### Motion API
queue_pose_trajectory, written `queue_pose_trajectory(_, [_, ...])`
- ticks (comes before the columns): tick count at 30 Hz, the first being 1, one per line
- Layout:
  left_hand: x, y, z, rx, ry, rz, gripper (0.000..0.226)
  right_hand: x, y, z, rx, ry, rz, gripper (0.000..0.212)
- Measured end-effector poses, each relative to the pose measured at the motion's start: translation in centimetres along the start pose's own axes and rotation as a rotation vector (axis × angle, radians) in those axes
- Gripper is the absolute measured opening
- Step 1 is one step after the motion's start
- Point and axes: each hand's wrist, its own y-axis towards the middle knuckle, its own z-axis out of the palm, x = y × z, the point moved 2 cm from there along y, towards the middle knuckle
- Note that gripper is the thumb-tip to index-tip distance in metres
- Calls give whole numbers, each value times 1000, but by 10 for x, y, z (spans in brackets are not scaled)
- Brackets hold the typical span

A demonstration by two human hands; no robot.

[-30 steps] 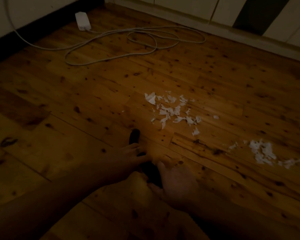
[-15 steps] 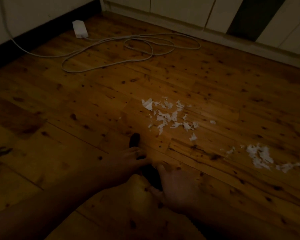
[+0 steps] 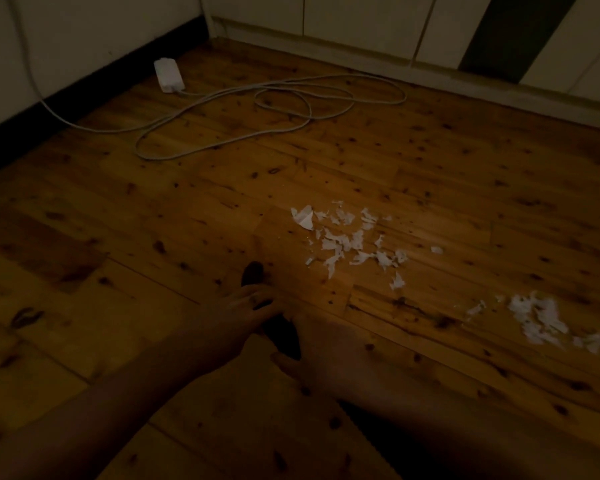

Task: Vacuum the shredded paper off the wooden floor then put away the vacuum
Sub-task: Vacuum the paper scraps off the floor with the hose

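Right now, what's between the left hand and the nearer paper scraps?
Head view: only bare wooden floor separates the left hand from the nearer shredded paper.

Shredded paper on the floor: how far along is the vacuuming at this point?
Done: nothing visible. The central paper patch and the right paper patch both lie on the wooden floor. In hand: the left hand and right hand are on a dark object, possibly the vacuum; too dim to confirm. Left: clear both patches, then put the vacuum away.
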Motion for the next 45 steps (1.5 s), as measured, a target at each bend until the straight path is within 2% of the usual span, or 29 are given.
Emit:
queue_pose_trajectory(3, [5, -2, 2, 107, 10, -37, 76, 6, 9, 3, -9, -8, -2, 63])
queue_pose_trajectory(7, [12, -2, 6, 152, -3, -26, 76, 8, 14, 6, -37, -18, -5, 62])
queue_pose_trajectory(12, [16, 11, 14, 91, 0, -7, 62, 3, 18, 2, -48, 6, 31, 59])
queue_pose_trajectory(18, [14, 29, 14, -15, 66, 26, 76, -7, 18, -7, -30, -107, 87, 58])
queue_pose_trajectory(22, [8, 36, 9, -24, 83, 86, 65, -12, 18, -10, -43, -99, 119, 57])
queue_pose_trajectory(25, [3, 36, -2, -17, 72, 49, 73, -14, 17, -9, -63, -94, 142, 57])
queue_pose_trajectory(28, [-3, 40, 2, 42, 130, 68, 67, -16, 14, -9, -84, -88, 152, 53])
queue_pose_trajectory(31, [-8, 38, -6, 42, 157, 97, 79, -16, 8, -8, -119, -84, 147, 50])
queue_pose_trajectory(33, [-10, 39, -4, 6, 188, 118, 78, -16, 4, -8, -131, -70, 152, 49])
queue_pose_trajectory(38, [-17, 38, -1, -81, 157, 160, 79, -16, -6, -5, -102, -36, 176, 52])
queue_pose_trajectory(42, [-22, 36, 3, -55, 109, 166, 82, -17, -16, -4, -98, -17, 194, 51])
queue_pose_trajectory(45, [-30, 35, 3, 15, 2, 170, 72, -20, -26, -4, -70, -49, 203, 54])
